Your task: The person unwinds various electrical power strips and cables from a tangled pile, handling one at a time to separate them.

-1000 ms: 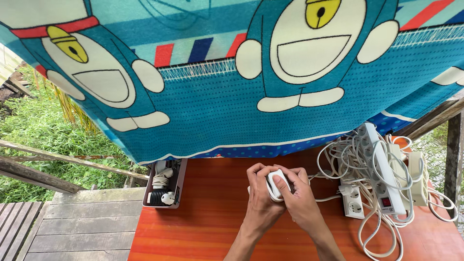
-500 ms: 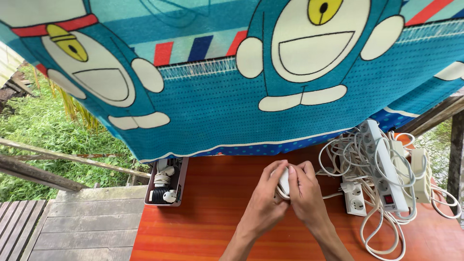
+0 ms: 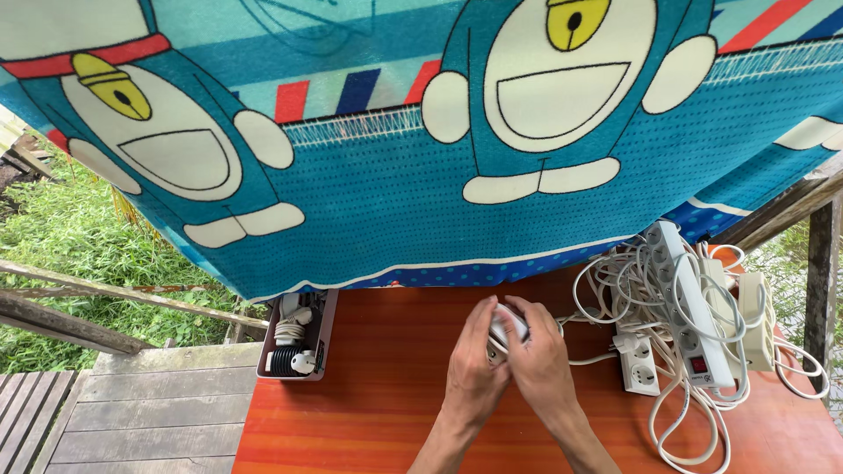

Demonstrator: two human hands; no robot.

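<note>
Hanging low over the far half of the table (image 3: 351, 412), the big blue cartoon blanket (image 3: 369, 202) hides whatever lies behind its hem and could, I judge, brush or catch on anything lifted high there. The orange table itself stands at the edge of a wooden deck (image 3: 132, 404), so a dropped piece might roll off the near left side. To the right sprawls a tangle of white cords (image 3: 641, 290) with a long power strip (image 3: 689, 303) and a shorter one (image 3: 641, 369) on it; one cord runs from that heap toward the hands, and a tug on it would likely drag the pile or pull loops tighter. At the left edge sits a small tray (image 3: 327, 338) with coiled cables and plugs, well apart from the work. In the middle, the left hand (image 3: 474, 373) and right hand (image 3: 540, 369) both wrap closely round a small white plug box (image 3: 507, 329), fingers curled shut on it just above the tabletop; most of it is covered, so a slip of the grip is hard to rule out.
</note>
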